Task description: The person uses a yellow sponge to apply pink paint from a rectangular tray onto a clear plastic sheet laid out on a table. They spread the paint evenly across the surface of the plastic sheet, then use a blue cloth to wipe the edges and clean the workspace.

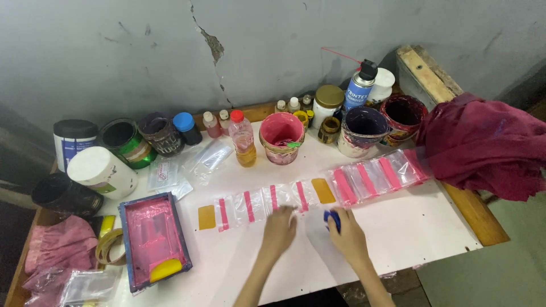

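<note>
head view, far left: pink cloth [62, 243] and a blue-framed printing screen [152, 239] with a yellow squeegee [166, 269].
row of bags: clear plastic bags with pink strips [267, 202] lie across the white table [432, 227].
left hand: left hand [278, 230] flat, fingertips pressing a bag.
right hand: right hand [347, 234] closed around a blue object [331, 218], just beside the row.
far right: maroon cloth [483, 145].

Dim, even indoor light, soft shadows behind the jars, mild glare on plastic, slight blur, corners darkened
</note>
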